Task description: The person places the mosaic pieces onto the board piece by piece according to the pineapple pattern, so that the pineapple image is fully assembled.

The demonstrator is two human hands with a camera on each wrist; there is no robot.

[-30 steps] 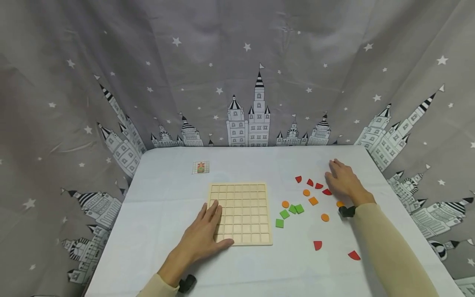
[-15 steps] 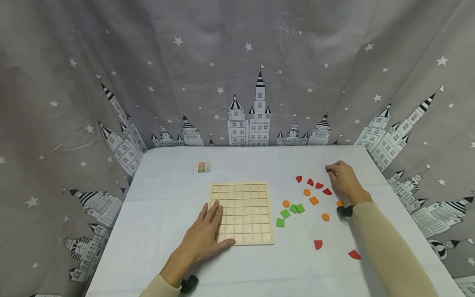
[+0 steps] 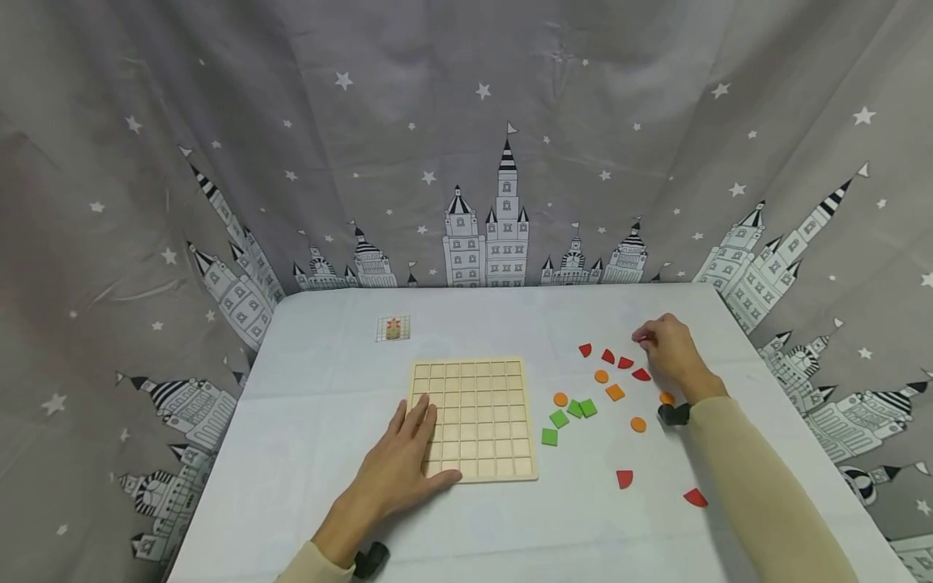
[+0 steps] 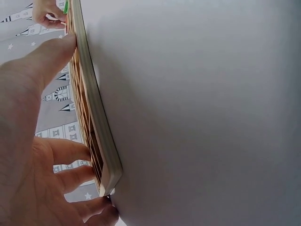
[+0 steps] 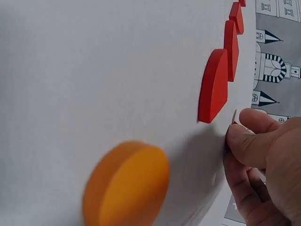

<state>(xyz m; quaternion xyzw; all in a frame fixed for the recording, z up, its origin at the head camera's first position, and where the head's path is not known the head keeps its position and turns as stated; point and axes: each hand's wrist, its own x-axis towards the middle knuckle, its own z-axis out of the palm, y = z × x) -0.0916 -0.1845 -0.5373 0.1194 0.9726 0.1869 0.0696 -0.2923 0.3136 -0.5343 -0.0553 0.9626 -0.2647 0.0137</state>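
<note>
From the head camera, I see the left hand (image 3: 397,465) resting on the left side of the wooden board (image 3: 488,413), fingers spread. The right hand (image 3: 674,352) pinches a small piece (image 3: 642,338) that looks red, near the loose red pieces (image 3: 641,374) on the white table (image 3: 313,421).

From the left wrist, the thumb touches the board's edge and nothing is gripped.

From the right wrist, thumb and finger squeeze the small piece, mostly hidden; an orange piece (image 5: 134,188) lies nearer. The small piece is probably light, stiff and smooth, so its thin edges seem best to hold.
</note>
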